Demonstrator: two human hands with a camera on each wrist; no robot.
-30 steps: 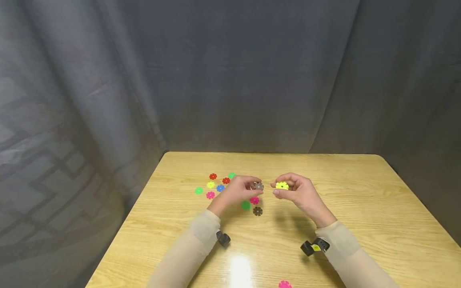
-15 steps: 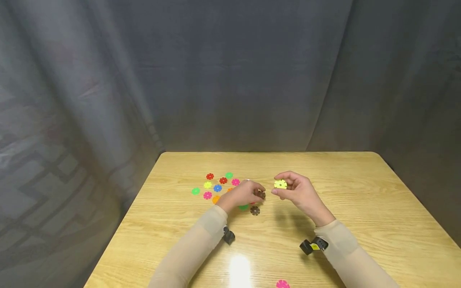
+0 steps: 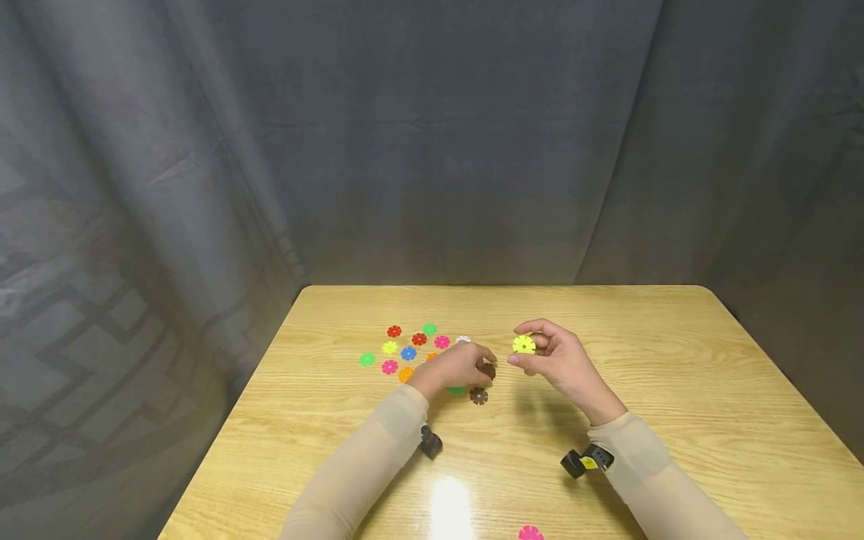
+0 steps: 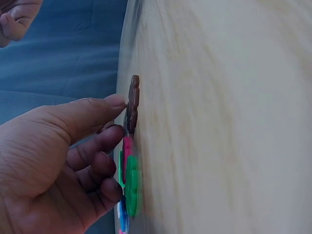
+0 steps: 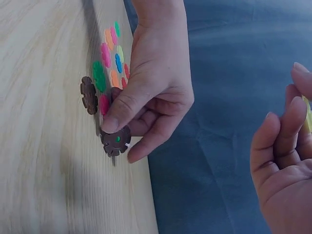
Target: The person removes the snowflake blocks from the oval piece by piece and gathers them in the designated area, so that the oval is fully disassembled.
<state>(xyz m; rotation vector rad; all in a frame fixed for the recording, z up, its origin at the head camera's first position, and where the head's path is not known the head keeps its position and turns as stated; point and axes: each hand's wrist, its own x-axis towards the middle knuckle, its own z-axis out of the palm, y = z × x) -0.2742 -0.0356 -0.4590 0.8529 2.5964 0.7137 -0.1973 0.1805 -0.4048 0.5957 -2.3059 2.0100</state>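
In the head view my left hand (image 3: 455, 369) is low over the table's middle, pinching a brown notched plastic disc (image 3: 489, 372) between thumb and fingers. The right wrist view shows the thumb across that disc's face (image 5: 116, 142). A second brown disc (image 3: 478, 396) lies just in front of the left hand, with a green disc (image 3: 456, 391) partly covered by the hand. My right hand (image 3: 556, 360) is raised to the right and pinches a yellow notched disc (image 3: 523, 344), its face turned toward the head camera.
Several coloured discs lie spread left of the left hand, among them a blue disc (image 3: 408, 353), a red disc (image 3: 394, 331) and an orange disc (image 3: 406, 374). A lone pink disc (image 3: 530, 532) is at the near edge of view. Grey curtains (image 3: 439, 150) stand behind the wooden table (image 3: 675, 360).
My left hand has lowered the brown disc from beside the yellow one toward the table, slightly nearer to me. The right hand stays almost in place with the yellow disc.
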